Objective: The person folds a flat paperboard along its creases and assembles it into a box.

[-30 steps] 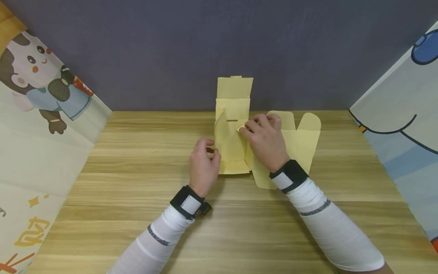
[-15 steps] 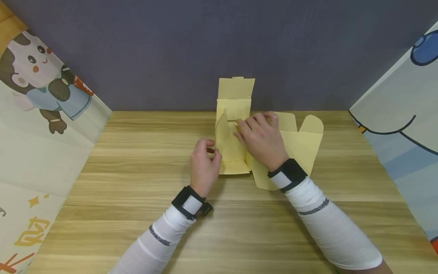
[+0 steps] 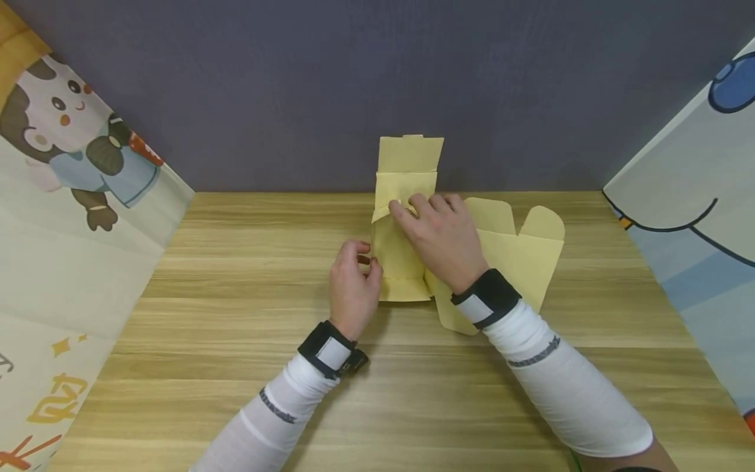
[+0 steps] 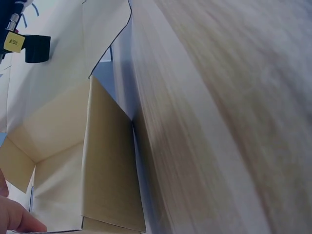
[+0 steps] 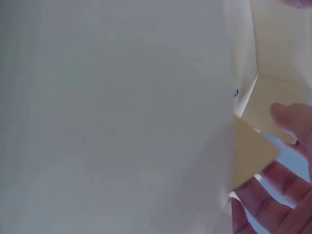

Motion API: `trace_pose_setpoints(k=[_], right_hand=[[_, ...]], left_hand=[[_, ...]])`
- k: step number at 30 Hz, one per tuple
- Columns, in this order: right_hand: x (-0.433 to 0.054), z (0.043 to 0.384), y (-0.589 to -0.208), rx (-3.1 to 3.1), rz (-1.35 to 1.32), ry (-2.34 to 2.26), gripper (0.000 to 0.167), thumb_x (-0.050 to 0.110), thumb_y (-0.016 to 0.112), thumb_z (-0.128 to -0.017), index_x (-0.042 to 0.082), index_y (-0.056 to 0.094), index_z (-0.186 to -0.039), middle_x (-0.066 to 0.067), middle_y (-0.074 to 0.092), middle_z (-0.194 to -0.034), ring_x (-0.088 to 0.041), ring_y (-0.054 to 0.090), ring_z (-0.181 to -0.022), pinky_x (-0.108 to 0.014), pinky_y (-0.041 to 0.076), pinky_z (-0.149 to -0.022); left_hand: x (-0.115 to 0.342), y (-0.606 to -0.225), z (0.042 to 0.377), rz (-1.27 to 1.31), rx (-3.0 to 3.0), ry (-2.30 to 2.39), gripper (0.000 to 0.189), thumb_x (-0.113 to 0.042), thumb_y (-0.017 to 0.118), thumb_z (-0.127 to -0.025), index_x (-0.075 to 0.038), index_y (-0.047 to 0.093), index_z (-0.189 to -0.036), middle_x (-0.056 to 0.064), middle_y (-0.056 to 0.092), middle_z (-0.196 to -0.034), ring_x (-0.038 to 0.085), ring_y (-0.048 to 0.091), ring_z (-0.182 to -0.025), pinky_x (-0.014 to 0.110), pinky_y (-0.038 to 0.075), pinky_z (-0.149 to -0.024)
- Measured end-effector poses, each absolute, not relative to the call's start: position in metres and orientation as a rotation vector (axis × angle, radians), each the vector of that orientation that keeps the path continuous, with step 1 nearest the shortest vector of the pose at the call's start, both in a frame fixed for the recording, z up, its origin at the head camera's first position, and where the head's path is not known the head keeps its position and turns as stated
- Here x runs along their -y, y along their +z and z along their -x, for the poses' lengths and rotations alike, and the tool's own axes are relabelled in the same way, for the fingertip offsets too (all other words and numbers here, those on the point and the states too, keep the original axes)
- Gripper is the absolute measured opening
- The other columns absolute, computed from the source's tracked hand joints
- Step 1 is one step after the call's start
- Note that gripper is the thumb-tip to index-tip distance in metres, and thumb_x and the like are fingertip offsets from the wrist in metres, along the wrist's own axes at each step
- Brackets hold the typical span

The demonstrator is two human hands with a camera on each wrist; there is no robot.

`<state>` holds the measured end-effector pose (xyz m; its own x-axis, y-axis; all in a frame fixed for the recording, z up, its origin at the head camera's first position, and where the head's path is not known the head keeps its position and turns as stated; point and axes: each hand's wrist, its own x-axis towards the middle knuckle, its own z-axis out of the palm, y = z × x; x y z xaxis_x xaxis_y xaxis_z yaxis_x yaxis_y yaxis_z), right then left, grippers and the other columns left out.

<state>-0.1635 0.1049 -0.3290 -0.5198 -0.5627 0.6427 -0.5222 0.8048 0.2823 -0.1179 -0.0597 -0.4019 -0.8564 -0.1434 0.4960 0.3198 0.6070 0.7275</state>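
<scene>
A pale yellow cardboard box point(image 3: 407, 288), partly folded up, stands open on the table with its tall back panel upright. At its left wall my left hand point(image 3: 354, 288) grips the edge with curled thumb and fingers; the left wrist view shows the thumb against the cardboard point(image 4: 109, 161). My right hand point(image 3: 442, 236) reaches over the box's upper end. In the right wrist view its thumb lies on a small flap point(image 5: 265, 102) with fingers behind, while another flap point(image 5: 251, 151) sits near the fingers. The right side panel point(image 3: 519, 262) spreads outward, partly under the right hand.
The wood-grain table point(image 3: 248, 275) extends around the box. A dark wall point(image 3: 283, 98) rises behind it, close to the upright panel. Printed cartoon sheets point(image 3: 88, 229) border the left and right sides.
My right hand has moved left across the box's top end to the left small flap, which now folds inward. The box has shifted slightly right; my left hand keeps its grip.
</scene>
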Motion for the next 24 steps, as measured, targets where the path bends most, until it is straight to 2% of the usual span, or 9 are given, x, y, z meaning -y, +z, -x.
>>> trace_pose_setpoints(k=[2, 5, 9, 12, 17, 24], right_hand=[[-0.104, 0.163, -0.330, 2.204, -0.810, -0.053, 0.016, 0.014, 0.052, -0.099, 0.016, 0.066, -0.107, -0.010, 0.064, -0.099, -0.033, 0.062, -0.086, -0.047, 0.049, -0.078], [-0.101, 0.163, -0.333, 2.171, -0.834, -0.032, 0.016, 0.015, 0.055, -0.098, 0.013, 0.070, -0.093, -0.009, 0.065, -0.102, -0.031, 0.059, -0.095, -0.052, 0.045, -0.089], [-0.095, 0.162, -0.341, 2.176, -0.843, 0.043, 0.021, 0.017, 0.059, -0.096, 0.009, 0.073, -0.082, -0.006, 0.066, -0.102, -0.028, 0.058, -0.102, -0.057, 0.038, -0.098], [-0.090, 0.159, -0.346, 2.218, -0.842, 0.129, 0.021, 0.022, 0.063, -0.093, 0.008, 0.073, -0.081, -0.004, 0.067, -0.102, -0.026, 0.057, -0.105, -0.057, 0.034, -0.101], [-0.089, 0.157, -0.347, 2.277, -0.847, 0.152, 0.019, 0.023, 0.063, -0.092, 0.007, 0.073, -0.089, -0.007, 0.064, -0.110, -0.029, 0.053, -0.111, -0.053, 0.035, -0.101], [-0.100, 0.160, -0.326, 2.284, -0.803, 0.350, 0.038, 0.032, 0.062, -0.094, 0.004, 0.061, -0.120, -0.015, 0.059, -0.118, -0.035, 0.054, -0.110, -0.048, 0.046, -0.092]], left_hand=[[0.060, -0.401, 0.118, 0.140, 2.319, -1.191, 0.019, 0.001, 0.064, -0.084, -0.005, 0.058, -0.102, 0.007, 0.064, -0.098, 0.018, 0.066, -0.080, 0.021, 0.054, -0.058], [0.059, -0.401, 0.118, 0.148, 2.315, -1.199, 0.020, 0.001, 0.064, -0.084, -0.004, 0.058, -0.102, 0.007, 0.065, -0.100, 0.019, 0.067, -0.080, 0.021, 0.055, -0.058], [0.059, -0.401, 0.117, 0.145, 2.311, -1.210, 0.020, 0.001, 0.064, -0.084, -0.003, 0.058, -0.102, 0.008, 0.065, -0.100, 0.020, 0.067, -0.081, 0.022, 0.055, -0.058], [0.058, -0.402, 0.117, 0.137, 2.315, -1.211, 0.018, 0.001, 0.064, -0.084, -0.002, 0.058, -0.101, 0.008, 0.065, -0.099, 0.019, 0.067, -0.080, 0.023, 0.055, -0.058], [0.059, -0.404, 0.117, 0.124, 2.319, -1.225, 0.019, 0.001, 0.063, -0.084, -0.001, 0.059, -0.102, 0.008, 0.064, -0.098, 0.019, 0.067, -0.080, 0.024, 0.055, -0.058], [0.061, -0.406, 0.119, 0.123, 2.308, -1.190, 0.018, 0.000, 0.063, -0.085, -0.004, 0.058, -0.101, 0.006, 0.064, -0.099, 0.018, 0.066, -0.081, 0.021, 0.054, -0.059]])
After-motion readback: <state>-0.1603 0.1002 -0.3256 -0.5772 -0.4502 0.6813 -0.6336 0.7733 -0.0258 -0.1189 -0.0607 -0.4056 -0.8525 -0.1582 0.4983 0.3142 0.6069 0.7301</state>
